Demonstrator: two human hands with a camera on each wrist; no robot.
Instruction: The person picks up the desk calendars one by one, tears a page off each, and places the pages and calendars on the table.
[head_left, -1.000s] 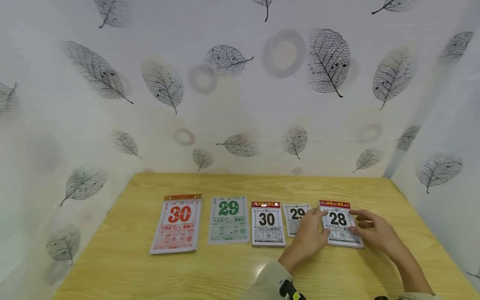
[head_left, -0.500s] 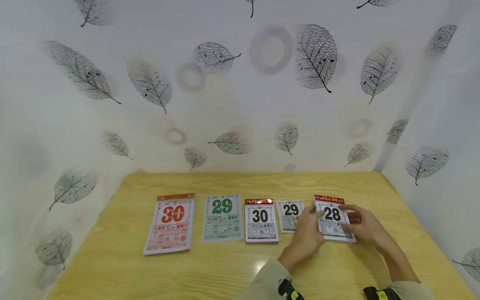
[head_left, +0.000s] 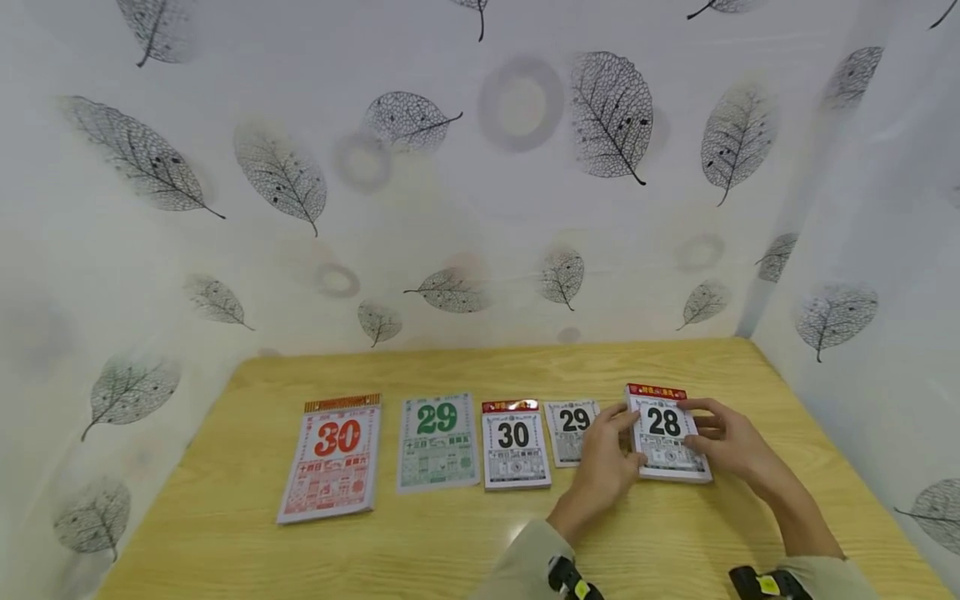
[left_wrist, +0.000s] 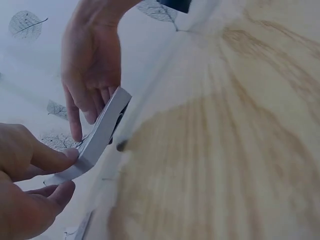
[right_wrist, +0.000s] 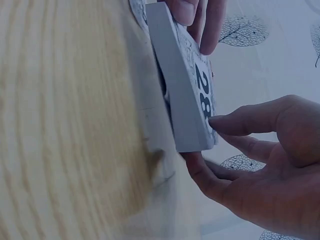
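Observation:
A small tear-off calendar [head_left: 665, 454] with a red header and a black 28 is between my hands at the right of the table. My left hand [head_left: 602, 467] pinches its left edge between thumb and fingers. At the opposite edge my right hand [head_left: 738, 446] grips it, thumb on the printed face and fingers underneath in the right wrist view. Both wrist views show the thick white side of the calendar pad [right_wrist: 172, 95], tilted up off the wood. Just left of my left hand lies a loose calendar sheet [head_left: 566, 446] with a black 29, partly covered by that hand.
Left of the loose sheet lie a small tear-off calendar [head_left: 516, 462] showing 30, a larger sheet [head_left: 437, 458] with a green 29, and a large calendar [head_left: 330, 471] with a red 30. A leaf-patterned sheet [head_left: 465, 200] surrounds the wooden table [head_left: 420, 550] behind and beside.
The head view has shifted, so the scene slides left. The left hand's fingers have closed onto the left edge of the 28 calendar, while the right hand keeps to its right edge.

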